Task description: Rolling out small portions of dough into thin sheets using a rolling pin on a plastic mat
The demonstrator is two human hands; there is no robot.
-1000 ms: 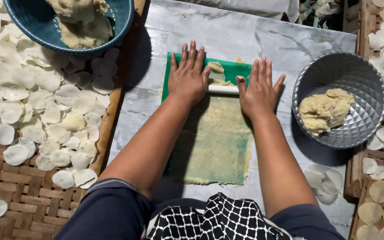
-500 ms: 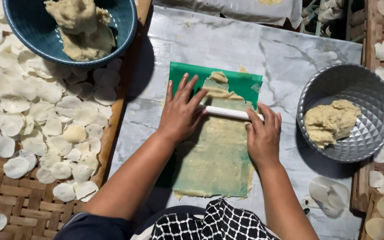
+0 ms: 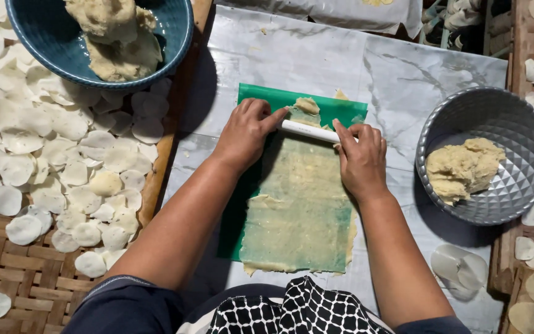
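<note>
Both hands on the white rolling pin (image 3: 309,131), which lies across the far end of the green mat (image 3: 261,99): the left hand (image 3: 244,133) has its fingers curled over one end, the right hand (image 3: 361,159) presses the other end with fingers bent down on it. Nearer than the pin, a thin sheet of dough (image 3: 298,213) covers the mat, ragged at its near edge; a thicker dough lump (image 3: 307,105) sits just beyond the pin. Right of the mat, a metal bowl (image 3: 514,124) holds dough. Left of the mat, a woven tray (image 3: 26,278) carries pale dough discs (image 3: 69,148), a blue bowl (image 3: 174,31) of dough standing over them. The marble-patterned table (image 3: 403,68) lies bare beyond the mat.
</note>
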